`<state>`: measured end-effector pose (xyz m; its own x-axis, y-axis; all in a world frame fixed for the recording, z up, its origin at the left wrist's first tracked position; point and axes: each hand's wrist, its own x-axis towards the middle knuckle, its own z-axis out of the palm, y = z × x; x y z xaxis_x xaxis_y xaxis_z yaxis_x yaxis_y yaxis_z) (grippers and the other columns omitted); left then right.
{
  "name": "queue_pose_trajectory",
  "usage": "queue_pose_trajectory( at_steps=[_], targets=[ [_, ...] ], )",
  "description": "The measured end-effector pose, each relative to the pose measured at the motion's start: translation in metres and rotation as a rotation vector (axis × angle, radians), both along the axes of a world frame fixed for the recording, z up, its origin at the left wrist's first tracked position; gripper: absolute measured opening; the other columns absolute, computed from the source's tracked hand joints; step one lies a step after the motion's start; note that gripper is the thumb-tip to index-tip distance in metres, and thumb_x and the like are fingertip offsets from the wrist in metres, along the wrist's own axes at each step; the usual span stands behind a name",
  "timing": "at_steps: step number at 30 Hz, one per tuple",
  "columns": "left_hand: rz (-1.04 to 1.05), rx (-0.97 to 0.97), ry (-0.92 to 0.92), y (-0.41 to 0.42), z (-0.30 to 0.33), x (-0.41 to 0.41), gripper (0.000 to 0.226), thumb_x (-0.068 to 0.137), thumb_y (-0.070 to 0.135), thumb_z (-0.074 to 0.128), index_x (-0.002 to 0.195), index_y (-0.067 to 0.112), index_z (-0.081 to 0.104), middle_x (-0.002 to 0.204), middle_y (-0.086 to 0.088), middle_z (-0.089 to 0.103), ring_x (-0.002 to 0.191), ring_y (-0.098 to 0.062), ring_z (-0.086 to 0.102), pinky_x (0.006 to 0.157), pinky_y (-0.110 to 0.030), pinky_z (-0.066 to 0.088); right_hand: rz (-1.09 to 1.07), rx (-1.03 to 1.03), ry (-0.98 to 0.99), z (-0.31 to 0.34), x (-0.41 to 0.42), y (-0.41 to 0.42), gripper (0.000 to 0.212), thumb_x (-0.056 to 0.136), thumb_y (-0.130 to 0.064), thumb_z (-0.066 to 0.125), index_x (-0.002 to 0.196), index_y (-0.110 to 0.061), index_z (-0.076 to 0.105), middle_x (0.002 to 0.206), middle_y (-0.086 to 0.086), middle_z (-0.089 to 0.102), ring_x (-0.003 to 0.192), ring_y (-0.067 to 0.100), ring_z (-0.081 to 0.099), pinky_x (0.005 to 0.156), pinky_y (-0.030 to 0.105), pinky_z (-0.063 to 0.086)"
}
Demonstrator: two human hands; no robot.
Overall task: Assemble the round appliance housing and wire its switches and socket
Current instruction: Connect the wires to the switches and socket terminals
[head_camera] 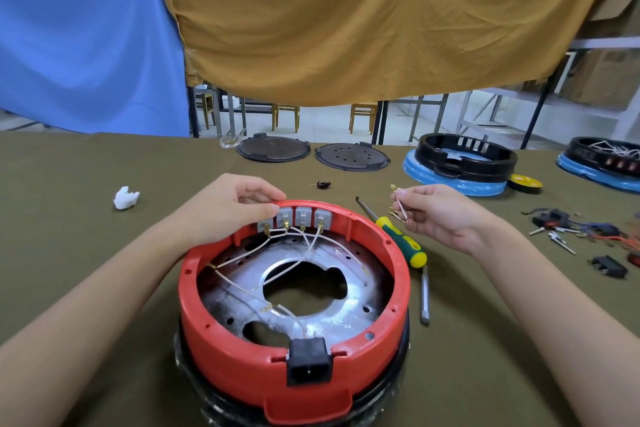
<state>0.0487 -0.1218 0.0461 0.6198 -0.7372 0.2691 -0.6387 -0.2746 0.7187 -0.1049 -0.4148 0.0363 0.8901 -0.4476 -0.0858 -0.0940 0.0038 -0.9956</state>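
Note:
A round red housing [221, 333] stands in front of me on the olive cloth, with a silver metal plate [349, 319] inside. Several grey switches [304, 217] sit in its far wall, white wires [242, 255] running from their brass terminals. A black socket [309, 362] is set in the near wall. My left hand [225, 208] grips the far rim beside the leftmost switch, thumb on the rim. To the right of the housing my right hand [436, 213] pinches a short white wire [400, 204] with brass terminals, held above the table.
A green-and-yellow screwdriver [401, 239] and a grey tool [424, 295] lie right of the housing. Loose switches and wires [581, 229] lie far right. Two dark lids [273, 149], two black housings on blue bases [464, 159], a yellow tape roll [525, 181] and a white wad [125, 198] sit farther back.

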Motion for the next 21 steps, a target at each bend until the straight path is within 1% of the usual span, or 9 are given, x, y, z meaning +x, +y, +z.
queue_pose_trajectory(
  at_steps=[5, 8, 10, 12, 14, 15, 17, 19, 21],
  targets=[
    [0.01, 0.002, -0.009, 0.0, 0.0, -0.001, 0.015, 0.089, 0.025, 0.071, 0.099, 0.036, 0.073, 0.093, 0.018, 0.074, 0.086, 0.001, 0.068, 0.083, -0.021, 0.045, 0.093, 0.064, -0.054, 0.009, -0.003, 0.016, 0.01, 0.097, -0.013, 0.059, 0.094, -0.008, 0.068, 0.074, 0.0, 0.064, 0.062, 0.009, 0.058, 0.059, 0.018, 0.051],
    [0.003, 0.03, -0.031, 0.001, 0.002, -0.003, 0.014, 0.09, 0.025, 0.069, 0.1, 0.035, 0.073, 0.093, 0.018, 0.074, 0.087, 0.001, 0.068, 0.087, -0.025, 0.05, 0.207, 0.129, -0.159, 0.019, -0.007, 0.034, 0.011, 0.088, -0.017, 0.065, 0.093, -0.01, 0.072, 0.072, 0.0, 0.063, 0.064, 0.009, 0.056, 0.062, 0.017, 0.051],
    [0.006, 0.095, -0.129, 0.002, 0.005, -0.006, 0.013, 0.091, 0.027, 0.067, 0.102, 0.033, 0.071, 0.095, 0.018, 0.073, 0.09, 0.003, 0.066, 0.091, -0.026, 0.051, 0.316, 0.133, -0.235, 0.027, -0.01, 0.051, 0.013, 0.084, -0.02, 0.067, 0.089, -0.012, 0.075, 0.071, 0.0, 0.063, 0.063, 0.01, 0.055, 0.062, 0.018, 0.051],
    [0.028, 0.142, -0.323, 0.002, 0.011, -0.011, 0.015, 0.092, 0.032, 0.065, 0.105, 0.037, 0.067, 0.104, 0.023, 0.069, 0.098, 0.012, 0.06, 0.089, -0.014, 0.046, 0.39, 0.054, -0.294, 0.031, -0.011, 0.072, 0.011, 0.085, -0.021, 0.067, 0.088, -0.014, 0.075, 0.07, 0.001, 0.063, 0.062, 0.011, 0.054, 0.06, 0.019, 0.049],
    [0.007, 0.032, -0.406, 0.001, 0.021, -0.021, 0.016, 0.092, 0.032, 0.065, 0.107, 0.037, 0.068, 0.104, 0.023, 0.068, 0.099, 0.01, 0.059, 0.081, -0.009, 0.042, 0.391, -0.095, -0.336, 0.031, -0.012, 0.092, 0.008, 0.088, -0.019, 0.067, 0.089, -0.014, 0.072, 0.071, 0.0, 0.065, 0.062, 0.01, 0.056, 0.061, 0.018, 0.048],
    [-0.041, -0.058, -0.367, 0.0, 0.025, -0.028, 0.014, 0.092, 0.03, 0.067, 0.105, 0.034, 0.07, 0.1, 0.02, 0.07, 0.095, 0.005, 0.062, 0.078, -0.013, 0.045, 0.374, -0.187, -0.357, 0.031, -0.013, 0.1, 0.006, 0.09, -0.017, 0.067, 0.088, -0.013, 0.071, 0.071, -0.001, 0.066, 0.062, 0.008, 0.056, 0.062, 0.017, 0.048],
    [-0.191, -0.206, -0.187, -0.003, 0.032, -0.044, 0.014, 0.09, 0.025, 0.07, 0.103, 0.023, 0.073, 0.092, 0.01, 0.073, 0.085, -0.005, 0.067, 0.076, -0.022, 0.053, 0.338, -0.349, -0.395, 0.03, -0.015, 0.112, 0.008, 0.094, -0.01, 0.064, 0.087, -0.011, 0.069, 0.068, -0.006, 0.066, 0.06, 0.005, 0.056, 0.061, 0.014, 0.046],
    [-0.292, -0.293, -0.082, -0.006, 0.034, -0.056, 0.018, 0.086, 0.02, 0.073, 0.103, 0.013, 0.073, 0.088, 0.001, 0.074, 0.078, -0.011, 0.068, 0.074, -0.022, 0.055, 0.306, -0.396, -0.426, 0.029, -0.016, 0.116, 0.008, 0.094, -0.006, 0.063, 0.087, -0.006, 0.067, 0.065, -0.009, 0.065, 0.059, 0.004, 0.055, 0.06, 0.013, 0.044],
    [-0.313, -0.346, -0.062, -0.008, 0.033, -0.061, 0.018, 0.084, 0.014, 0.074, 0.101, 0.007, 0.072, 0.085, -0.005, 0.073, 0.076, -0.014, 0.068, 0.073, -0.022, 0.055, 0.268, -0.4, -0.458, 0.028, -0.017, 0.117, 0.006, 0.092, -0.004, 0.065, 0.088, -0.004, 0.068, 0.068, -0.005, 0.065, 0.061, 0.005, 0.055, 0.062, 0.015, 0.045]
  ],
)
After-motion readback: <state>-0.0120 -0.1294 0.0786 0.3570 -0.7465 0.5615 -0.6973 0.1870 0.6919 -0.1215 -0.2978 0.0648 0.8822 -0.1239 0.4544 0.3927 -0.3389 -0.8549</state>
